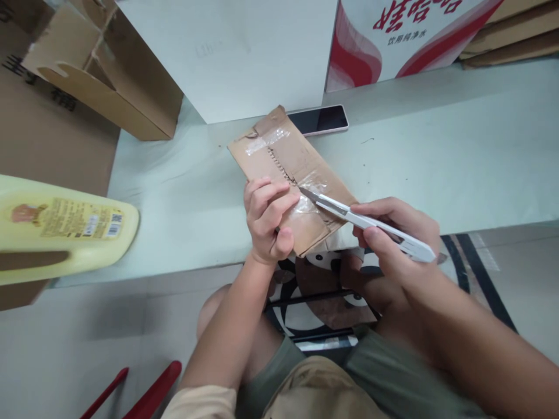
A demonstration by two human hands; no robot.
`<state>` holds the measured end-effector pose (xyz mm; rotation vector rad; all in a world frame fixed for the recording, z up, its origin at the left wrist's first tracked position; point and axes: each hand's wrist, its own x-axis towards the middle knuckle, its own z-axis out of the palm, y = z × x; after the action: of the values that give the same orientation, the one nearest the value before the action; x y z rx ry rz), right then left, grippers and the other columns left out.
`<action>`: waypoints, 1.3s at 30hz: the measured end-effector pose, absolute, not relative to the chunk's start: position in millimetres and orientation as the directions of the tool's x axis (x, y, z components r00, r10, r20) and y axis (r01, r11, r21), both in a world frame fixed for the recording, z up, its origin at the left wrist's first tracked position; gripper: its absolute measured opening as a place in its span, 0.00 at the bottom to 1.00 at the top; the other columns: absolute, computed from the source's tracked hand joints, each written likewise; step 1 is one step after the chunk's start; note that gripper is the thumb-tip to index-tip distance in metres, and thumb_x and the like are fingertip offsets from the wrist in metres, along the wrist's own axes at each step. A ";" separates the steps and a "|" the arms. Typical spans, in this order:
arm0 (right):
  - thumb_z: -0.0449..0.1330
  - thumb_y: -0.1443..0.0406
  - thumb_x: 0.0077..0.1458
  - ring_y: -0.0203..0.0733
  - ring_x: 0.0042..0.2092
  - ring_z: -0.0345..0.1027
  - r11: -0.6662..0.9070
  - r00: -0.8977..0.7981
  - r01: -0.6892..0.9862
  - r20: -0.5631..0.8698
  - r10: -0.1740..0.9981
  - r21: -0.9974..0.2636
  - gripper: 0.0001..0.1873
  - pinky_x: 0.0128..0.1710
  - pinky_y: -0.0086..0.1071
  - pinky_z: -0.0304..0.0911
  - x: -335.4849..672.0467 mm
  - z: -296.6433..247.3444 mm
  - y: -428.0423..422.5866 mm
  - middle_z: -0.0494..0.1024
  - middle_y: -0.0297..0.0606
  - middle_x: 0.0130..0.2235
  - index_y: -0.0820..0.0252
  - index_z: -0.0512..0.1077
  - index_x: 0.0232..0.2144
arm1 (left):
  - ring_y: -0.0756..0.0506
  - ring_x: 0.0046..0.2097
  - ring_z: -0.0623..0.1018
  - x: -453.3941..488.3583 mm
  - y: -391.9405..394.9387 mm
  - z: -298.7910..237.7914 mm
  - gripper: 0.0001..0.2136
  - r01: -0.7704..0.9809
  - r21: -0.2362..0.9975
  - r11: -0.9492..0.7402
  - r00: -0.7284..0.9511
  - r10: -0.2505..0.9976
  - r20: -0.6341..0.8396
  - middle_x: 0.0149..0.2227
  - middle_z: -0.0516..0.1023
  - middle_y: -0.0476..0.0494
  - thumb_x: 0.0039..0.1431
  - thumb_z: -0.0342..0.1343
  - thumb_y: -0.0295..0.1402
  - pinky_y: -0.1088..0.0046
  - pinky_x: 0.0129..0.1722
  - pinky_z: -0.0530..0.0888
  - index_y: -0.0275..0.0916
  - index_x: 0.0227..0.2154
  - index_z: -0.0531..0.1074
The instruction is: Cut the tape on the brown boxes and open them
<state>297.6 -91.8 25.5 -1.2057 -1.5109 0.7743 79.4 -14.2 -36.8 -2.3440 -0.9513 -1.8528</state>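
Observation:
A small flat cardboard box with strips of clear tape lies tilted near the front edge of the pale table. My left hand grips its near left side, fingers curled over the top face. In my right hand is a white utility knife, its blade out. The blade tip touches the taped middle of the box, close to my left fingertips. A torn, ragged line runs up the cardboard from there.
Behind the box lies a phone, partly covered. A white panel and a red-and-white carton stand at the back. At left are an open cardboard box and a yellow bottle. The table ends at its front edge.

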 end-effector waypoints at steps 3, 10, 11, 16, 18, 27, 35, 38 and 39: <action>0.63 0.55 0.63 0.36 0.19 0.64 0.309 0.022 0.314 0.332 0.943 -0.898 0.10 0.17 0.32 0.57 300.6 25.3 -91.6 0.76 0.32 0.21 0.53 0.80 0.39 | 0.37 0.51 0.77 78.6 -14.7 -37.3 0.21 0.481 0.358 -0.801 0.129 0.468 0.874 0.46 0.80 0.42 0.69 0.41 0.47 0.48 0.59 0.71 0.48 0.47 0.78; 0.63 0.53 0.63 0.37 0.21 0.68 0.213 0.005 0.297 0.225 0.974 -0.931 0.13 0.20 0.33 0.63 299.4 32.6 -94.2 0.79 0.34 0.24 0.54 0.80 0.36 | 0.36 0.50 0.77 77.5 -15.0 -40.4 0.24 0.490 0.388 -0.780 0.101 0.493 0.864 0.44 0.79 0.41 0.68 0.40 0.51 0.46 0.61 0.70 0.48 0.44 0.80; 0.63 0.53 0.62 0.38 0.21 0.68 0.220 0.020 0.282 0.235 0.972 -0.934 0.13 0.20 0.33 0.63 300.0 31.9 -95.0 0.79 0.34 0.24 0.53 0.81 0.36 | 0.36 0.50 0.76 77.7 -14.8 -40.4 0.23 0.489 0.388 -0.781 0.100 0.492 0.865 0.44 0.79 0.41 0.68 0.40 0.51 0.46 0.61 0.70 0.48 0.44 0.80; 0.66 0.55 0.57 0.39 0.19 0.65 0.313 0.146 0.046 0.316 0.937 -0.949 0.09 0.16 0.35 0.56 309.6 24.9 -96.3 0.76 0.34 0.21 0.51 0.83 0.33 | 0.36 0.52 0.76 77.8 -15.6 -38.7 0.21 0.456 0.376 -0.806 0.132 0.479 0.868 0.47 0.79 0.42 0.69 0.41 0.47 0.48 0.61 0.70 0.48 0.48 0.78; 0.65 0.58 0.56 0.39 0.19 0.64 0.357 0.211 -0.060 0.338 0.917 -0.932 0.08 0.16 0.35 0.54 312.2 22.6 -91.7 0.75 0.34 0.20 0.51 0.83 0.31 | 0.36 0.54 0.76 76.9 -16.4 -38.7 0.21 0.459 0.374 -0.806 0.119 0.473 0.873 0.48 0.79 0.42 0.69 0.41 0.47 0.48 0.62 0.70 0.48 0.50 0.77; 0.60 0.49 0.66 0.47 0.36 0.82 0.468 0.308 0.173 0.499 0.810 -0.867 0.15 0.42 0.48 0.78 296.8 0.3 -72.7 0.82 0.35 0.36 0.44 0.77 0.49 | 0.33 0.59 0.76 57.2 -0.7 -38.0 0.28 0.488 0.530 -0.693 0.077 0.639 0.765 0.52 0.79 0.41 0.65 0.43 0.62 0.42 0.69 0.63 0.47 0.47 0.77; 0.61 0.52 0.67 0.53 0.59 0.78 0.425 0.014 0.383 0.465 0.885 -0.820 0.21 0.59 0.52 0.75 296.2 -9.7 -75.3 0.82 0.43 0.56 0.47 0.68 0.59 | 0.34 0.70 0.67 68.9 -8.8 -31.1 0.24 0.455 0.534 -0.713 0.097 0.635 0.766 0.62 0.74 0.42 0.68 0.46 0.55 0.42 0.76 0.50 0.46 0.54 0.72; 0.64 0.58 0.65 0.50 0.57 0.78 0.504 0.010 0.342 0.539 0.842 -0.794 0.22 0.58 0.46 0.76 294.8 -16.5 -72.0 0.83 0.39 0.55 0.44 0.69 0.60 | 0.35 0.72 0.65 74.8 -7.8 -27.7 0.25 0.440 0.554 -0.706 0.117 0.657 0.745 0.66 0.69 0.43 0.70 0.42 0.55 0.45 0.76 0.50 0.47 0.58 0.69; 0.65 0.59 0.65 0.49 0.57 0.78 0.510 0.019 0.337 0.547 0.837 -0.792 0.24 0.58 0.46 0.75 294.3 -17.9 -71.4 0.83 0.39 0.55 0.44 0.68 0.61 | 0.36 0.73 0.62 76.4 -7.3 -24.8 0.25 0.415 0.575 -0.705 0.107 0.665 0.739 0.69 0.66 0.43 0.70 0.42 0.55 0.46 0.76 0.51 0.47 0.59 0.67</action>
<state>294.3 -71.4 -17.9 -1.0412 -1.5647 0.5258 76.4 -7.3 -24.8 -2.4918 -1.2436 -1.8908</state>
